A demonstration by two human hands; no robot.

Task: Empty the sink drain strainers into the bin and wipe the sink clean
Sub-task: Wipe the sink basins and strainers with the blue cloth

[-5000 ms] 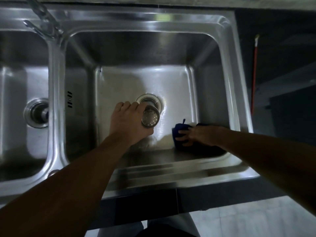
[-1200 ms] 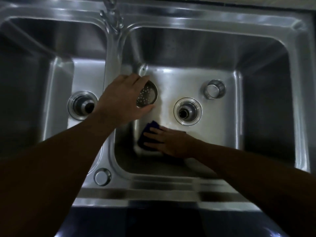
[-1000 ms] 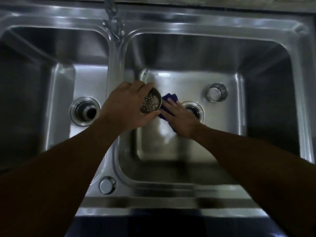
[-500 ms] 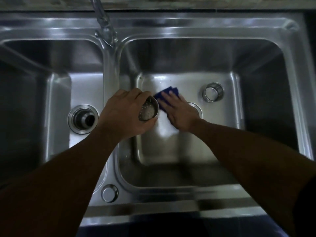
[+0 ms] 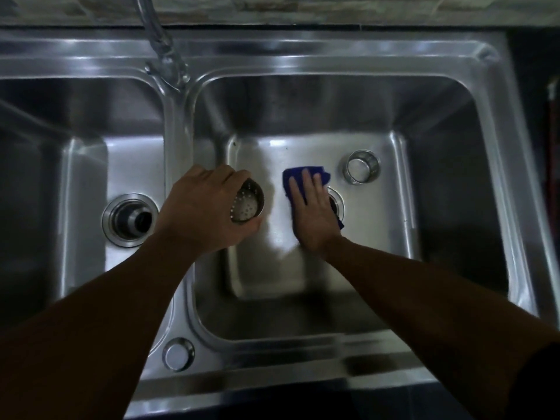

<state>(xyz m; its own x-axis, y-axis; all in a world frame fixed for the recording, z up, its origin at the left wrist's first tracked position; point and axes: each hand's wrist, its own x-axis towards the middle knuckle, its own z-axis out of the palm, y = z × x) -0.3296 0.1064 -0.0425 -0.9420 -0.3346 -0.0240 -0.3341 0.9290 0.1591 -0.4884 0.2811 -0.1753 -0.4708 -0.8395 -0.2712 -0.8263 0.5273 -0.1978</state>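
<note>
A stainless-steel double sink (image 5: 303,60) fills the view, its brushed metal dim and streaked with pale reflections. The right basin (image 5: 439,165) is the wider of the two; the left basin (image 5: 85,165) lies across a narrow dividing ridge, with the faucet (image 5: 160,47) rising from the back rim above that ridge. In the left basin's floor sits an open drain (image 5: 130,219), a dark hole in a shiny ring. The left hand (image 5: 203,213) hangs over the divider's right edge, fingers curled round a small metal strainer (image 5: 248,206), a perforated cup tilted so its holed bottom faces the camera. The right hand (image 5: 313,213) lies flat, fingers spread narrow, pressing a blue cloth (image 5: 306,174) onto the right basin's floor, partly covering the right drain (image 5: 336,201). Just beyond the cloth, near the back right corner of the floor, a second strainer (image 5: 363,166) stands upright, open mouth up. A round metal cap (image 5: 178,354) sits in the front rim.
</note>
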